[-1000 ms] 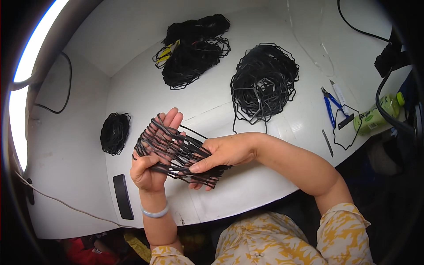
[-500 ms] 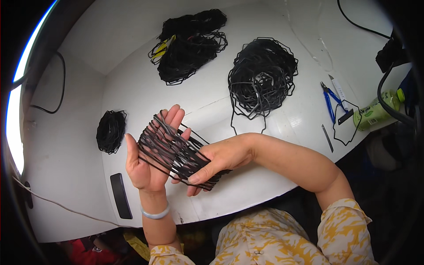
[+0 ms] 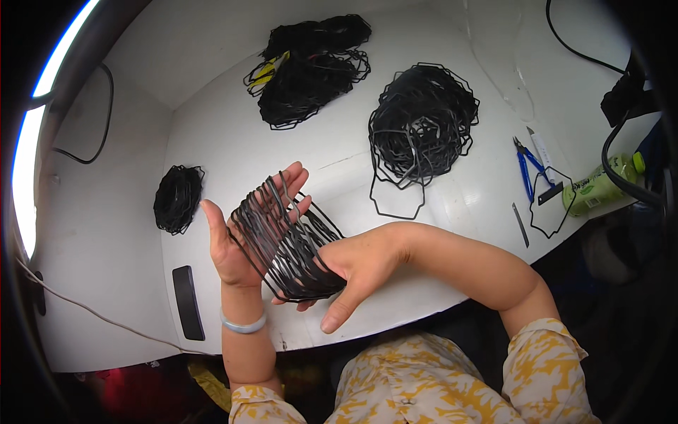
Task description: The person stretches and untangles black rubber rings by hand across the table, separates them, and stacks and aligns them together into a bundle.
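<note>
A bundle of thin black rubber-like loops (image 3: 304,258) hangs stretched between my two hands, above the near side of the white table. My left hand (image 3: 236,254) is palm up, with its fingers threaded through the loops and its thumb standing apart. From the right, my right hand (image 3: 367,261) reaches into the other end of the bundle. Its thumb points down and away from the strands, while its fingers lie inside and under them, partly hidden. Farther off lies a large pile of similar loops (image 3: 424,116), with a single loop hanging off its near edge.
More black loops lie in a far heap (image 3: 311,85) with a yellow strip (image 3: 265,71), and in a small pile (image 3: 178,200) at left. At right are blue-handled cutters (image 3: 526,166), a thin blade (image 3: 520,225), a single loop and a green bottle (image 3: 600,187). A black bar (image 3: 187,302) lies at left.
My right thumb has lifted off the strands and swung out toward me. The bundle is spread a little wider between my hands. The view has shifted slightly.
</note>
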The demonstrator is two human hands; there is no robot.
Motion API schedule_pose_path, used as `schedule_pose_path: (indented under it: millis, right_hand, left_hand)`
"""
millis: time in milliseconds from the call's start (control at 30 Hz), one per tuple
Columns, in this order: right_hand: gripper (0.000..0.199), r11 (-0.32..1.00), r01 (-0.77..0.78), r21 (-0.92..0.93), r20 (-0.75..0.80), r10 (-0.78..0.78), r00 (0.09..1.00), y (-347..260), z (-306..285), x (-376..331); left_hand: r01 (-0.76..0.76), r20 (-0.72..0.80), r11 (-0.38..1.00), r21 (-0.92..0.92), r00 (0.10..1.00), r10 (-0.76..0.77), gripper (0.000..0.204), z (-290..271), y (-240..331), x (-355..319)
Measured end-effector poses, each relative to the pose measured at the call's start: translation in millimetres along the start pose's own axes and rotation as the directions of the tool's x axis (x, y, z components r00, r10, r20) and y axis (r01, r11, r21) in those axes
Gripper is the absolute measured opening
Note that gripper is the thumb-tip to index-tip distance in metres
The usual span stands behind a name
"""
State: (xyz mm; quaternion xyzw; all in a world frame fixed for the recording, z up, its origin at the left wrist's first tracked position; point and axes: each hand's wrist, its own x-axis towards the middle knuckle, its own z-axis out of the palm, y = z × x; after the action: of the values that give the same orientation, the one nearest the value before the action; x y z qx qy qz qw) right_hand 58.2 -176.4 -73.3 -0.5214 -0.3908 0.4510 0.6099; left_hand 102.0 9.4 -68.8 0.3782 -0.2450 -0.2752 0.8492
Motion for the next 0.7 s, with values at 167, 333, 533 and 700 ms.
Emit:
schedule_pose_path:
  millis: [167,333,533,700]
  right_hand:
    - [0.079,0.992,-0.033,0.123,0.010,0.032,0.999,1.7,-1.5,1.8]
    - [0.078,0.975,-0.010,0.223,0.073,-0.006,0.997,3.2,-1.7,3.3]
    - [0.077,0.959,0.014,0.285,0.086,-0.040,0.995,2.2,-2.6,0.6]
    - [0.058,0.947,-0.026,0.321,0.013,0.023,1.000,-1.8,1.6,3.9]
  left_hand:
    - [-0.030,-0.009,0.999,0.028,0.999,0.030,0.072,2.7,3.7,-4.3]
    - [-0.034,0.017,0.994,0.101,0.999,0.032,0.068,4.3,8.7,-5.0]
    - [-0.021,0.034,1.000,-0.016,0.999,0.022,0.086,4.3,10.7,-5.0]
    - [-0.009,-0.125,0.989,-0.148,0.992,-0.010,0.073,16.4,10.8,-6.0]
